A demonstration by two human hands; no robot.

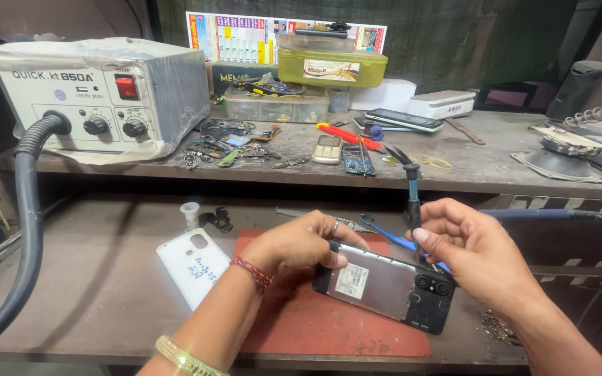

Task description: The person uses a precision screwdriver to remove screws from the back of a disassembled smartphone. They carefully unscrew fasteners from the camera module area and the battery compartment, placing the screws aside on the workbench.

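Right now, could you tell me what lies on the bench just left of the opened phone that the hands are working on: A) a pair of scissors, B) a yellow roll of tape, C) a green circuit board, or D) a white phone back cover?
D: a white back cover lies flat on the bench beside the red mat, left of the opened phone steadied by the left hand.

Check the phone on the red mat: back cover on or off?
Off. The phone lies face down with its inner plate and camera module bare; a white back cover lies apart, left of the red mat.

Red work mat [315, 327]; white phone back cover [193, 264]; black-and-grey opened phone [384, 289]; off-white hot-air station [99, 97], red switch [126, 88]; yellow-green lidded box [332, 67].
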